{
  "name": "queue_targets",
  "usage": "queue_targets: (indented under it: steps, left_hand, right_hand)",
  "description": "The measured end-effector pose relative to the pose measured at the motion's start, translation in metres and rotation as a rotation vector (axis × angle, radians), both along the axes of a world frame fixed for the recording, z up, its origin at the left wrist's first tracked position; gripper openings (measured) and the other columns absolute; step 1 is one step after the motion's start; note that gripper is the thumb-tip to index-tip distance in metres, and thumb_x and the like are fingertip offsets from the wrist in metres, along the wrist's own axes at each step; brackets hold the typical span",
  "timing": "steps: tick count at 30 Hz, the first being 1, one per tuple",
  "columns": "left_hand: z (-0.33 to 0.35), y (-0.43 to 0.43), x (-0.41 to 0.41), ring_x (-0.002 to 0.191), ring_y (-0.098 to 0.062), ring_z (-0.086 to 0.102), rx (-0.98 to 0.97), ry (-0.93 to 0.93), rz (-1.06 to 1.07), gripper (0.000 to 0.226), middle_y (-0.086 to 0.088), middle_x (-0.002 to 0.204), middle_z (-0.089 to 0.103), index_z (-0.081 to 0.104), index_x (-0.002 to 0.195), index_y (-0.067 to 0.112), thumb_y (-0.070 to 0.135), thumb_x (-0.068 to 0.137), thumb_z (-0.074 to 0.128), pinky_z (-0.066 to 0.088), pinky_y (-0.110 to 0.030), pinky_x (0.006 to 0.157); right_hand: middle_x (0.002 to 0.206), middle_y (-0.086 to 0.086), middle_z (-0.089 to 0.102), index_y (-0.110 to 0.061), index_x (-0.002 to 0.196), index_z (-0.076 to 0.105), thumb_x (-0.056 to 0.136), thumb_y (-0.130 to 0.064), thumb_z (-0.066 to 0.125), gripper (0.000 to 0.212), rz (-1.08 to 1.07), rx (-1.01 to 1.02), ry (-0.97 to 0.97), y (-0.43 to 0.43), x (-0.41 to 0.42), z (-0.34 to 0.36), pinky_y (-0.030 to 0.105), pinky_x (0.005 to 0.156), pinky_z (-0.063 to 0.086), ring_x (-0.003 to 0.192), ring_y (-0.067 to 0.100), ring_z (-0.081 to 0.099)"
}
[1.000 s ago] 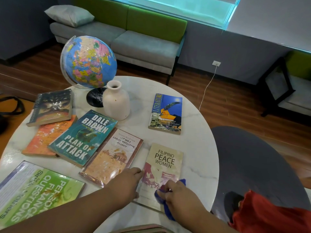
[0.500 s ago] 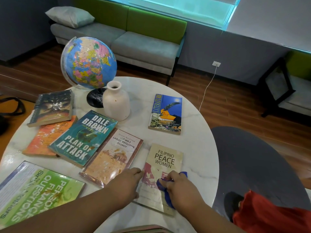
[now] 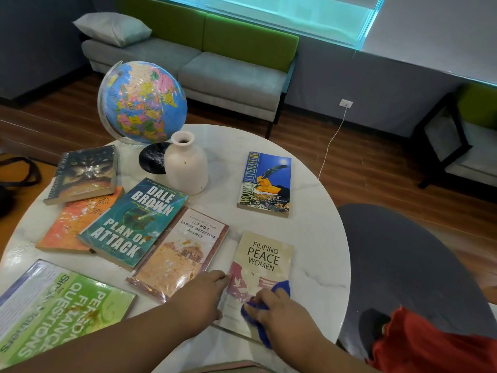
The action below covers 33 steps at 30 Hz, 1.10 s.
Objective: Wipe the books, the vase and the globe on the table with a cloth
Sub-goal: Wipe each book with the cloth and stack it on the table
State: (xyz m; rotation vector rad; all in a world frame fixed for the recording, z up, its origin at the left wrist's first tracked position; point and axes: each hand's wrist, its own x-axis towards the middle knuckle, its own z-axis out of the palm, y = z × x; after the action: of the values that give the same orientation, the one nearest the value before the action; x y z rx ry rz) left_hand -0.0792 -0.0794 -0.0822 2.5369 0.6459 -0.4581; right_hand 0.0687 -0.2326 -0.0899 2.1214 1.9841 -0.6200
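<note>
Right hand point(image 3: 281, 312), its grip bunched around a blue cloth point(image 3: 283, 287), presses the Filipino Peace Women book point(image 3: 265, 254) near the counter's point(image 3: 317, 224) front edge. Left hand point(image 3: 200, 294), fingers bent, steadies its left edge, grip unclear.

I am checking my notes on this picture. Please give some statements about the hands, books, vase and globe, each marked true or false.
1. The right hand holds a blue cloth on the Peace Women book. True.
2. The vase stands upright near the globe. True.
3. The vase is being lifted. False: the left hand rests at the Peace Women book's edge.
4. All books lie in one stack. False: the World Literature book lies alone.
</note>
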Motion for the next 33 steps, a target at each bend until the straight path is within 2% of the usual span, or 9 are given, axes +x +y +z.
queue_targets:
  steps: [5, 9, 13, 15, 18, 22, 25, 28, 33]
  left_hand:
    - [0.001, 0.000, 0.000, 0.136, -0.015, 0.032, -0.008, 0.004, 0.004, 0.081, 0.006, 0.153, 0.028, 0.016, 0.153, 0.020, 0.031, 0.089, 0.064, 0.031, -0.025, 0.111]
    - [0.001, 0.000, 0.000, 0.137, -0.015, 0.031, 0.000, 0.008, -0.004, 0.081, 0.005, 0.153, 0.027, 0.017, 0.153, 0.019, 0.031, 0.089, 0.065, 0.029, -0.025, 0.112]
    - [0.002, 0.000, 0.000, 0.137, -0.015, 0.031, 0.001, 0.012, -0.008, 0.081, 0.004, 0.154, 0.026, 0.016, 0.153, 0.019, 0.031, 0.089, 0.064, 0.029, -0.025, 0.112]
    - [0.003, 0.000, 0.000, 0.137, -0.016, 0.031, -0.002, 0.015, -0.010, 0.081, 0.004, 0.154, 0.025, 0.016, 0.153, 0.019, 0.031, 0.089, 0.064, 0.030, -0.025, 0.112]
    - [0.005, 0.000, 0.001, 0.137, -0.017, 0.031, 0.000, 0.022, -0.013, 0.080, 0.004, 0.154, 0.026, 0.016, 0.153, 0.019, 0.029, 0.090, 0.063, 0.030, -0.027, 0.112]
    - [0.005, 0.000, 0.001, 0.136, -0.017, 0.033, 0.002, 0.024, -0.016, 0.080, 0.003, 0.153, 0.027, 0.016, 0.153, 0.019, 0.030, 0.089, 0.064, 0.031, -0.027, 0.111]
    - [0.004, 0.000, 0.000, 0.137, -0.017, 0.032, 0.002, 0.022, -0.011, 0.080, 0.003, 0.153, 0.027, 0.018, 0.153, 0.019, 0.030, 0.089, 0.064, 0.031, -0.027, 0.111]
    - [0.006, -0.001, 0.001, 0.137, -0.018, 0.031, -0.002, 0.026, -0.007, 0.080, 0.003, 0.153, 0.027, 0.017, 0.153, 0.019, 0.029, 0.089, 0.064, 0.030, -0.027, 0.112]
    - [0.008, -0.001, 0.000, 0.137, -0.017, 0.032, -0.006, 0.015, 0.003, 0.078, 0.002, 0.153, 0.028, 0.020, 0.153, 0.020, 0.029, 0.089, 0.064, 0.030, -0.027, 0.111]
  right_hand:
    - [0.140, 0.000, 0.031, -0.030, 0.148, 0.030, 0.093, -0.018, 0.053, 0.060, -0.132, 0.021, -0.047, 0.012, 0.006, 0.003, 0.034, 0.091, 0.046, 0.120, 0.028, 0.034]
    - [0.137, 0.004, 0.033, -0.030, 0.148, 0.029, 0.095, -0.018, 0.053, 0.060, -0.024, -0.038, -0.009, 0.005, -0.002, 0.002, 0.039, 0.090, 0.046, 0.118, 0.031, 0.036]
    - [0.134, 0.000, 0.035, -0.035, 0.145, 0.035, 0.097, -0.022, 0.050, 0.052, -0.106, 0.024, -0.016, 0.013, 0.008, -0.001, 0.034, 0.088, 0.047, 0.115, 0.028, 0.038]
    - [0.133, 0.000, 0.035, -0.031, 0.146, 0.032, 0.096, -0.019, 0.049, 0.055, -0.123, 0.023, -0.029, 0.016, 0.007, 0.002, 0.037, 0.088, 0.048, 0.115, 0.030, 0.038]
    - [0.135, 0.005, 0.034, -0.026, 0.148, 0.027, 0.094, -0.017, 0.052, 0.060, -0.029, -0.047, -0.033, 0.010, -0.001, 0.003, 0.040, 0.089, 0.046, 0.117, 0.032, 0.036]
    - [0.132, 0.002, 0.035, -0.033, 0.146, 0.030, 0.093, -0.019, 0.055, 0.060, -0.062, -0.015, -0.028, 0.012, 0.004, 0.001, 0.038, 0.086, 0.047, 0.115, 0.030, 0.038]
    - [0.133, 0.002, 0.035, -0.031, 0.148, 0.028, 0.091, -0.015, 0.053, 0.064, -0.120, -0.009, -0.049, 0.023, 0.008, 0.007, 0.037, 0.086, 0.048, 0.114, 0.029, 0.037]
    - [0.134, 0.004, 0.034, -0.027, 0.148, 0.026, 0.091, -0.014, 0.053, 0.064, -0.080, -0.045, -0.049, 0.019, 0.002, 0.008, 0.038, 0.085, 0.047, 0.115, 0.030, 0.037]
    - [0.133, 0.002, 0.033, -0.031, 0.148, 0.024, 0.091, -0.016, 0.055, 0.066, -0.062, -0.034, -0.072, 0.022, 0.006, 0.010, 0.035, 0.078, 0.044, 0.112, 0.029, 0.037]
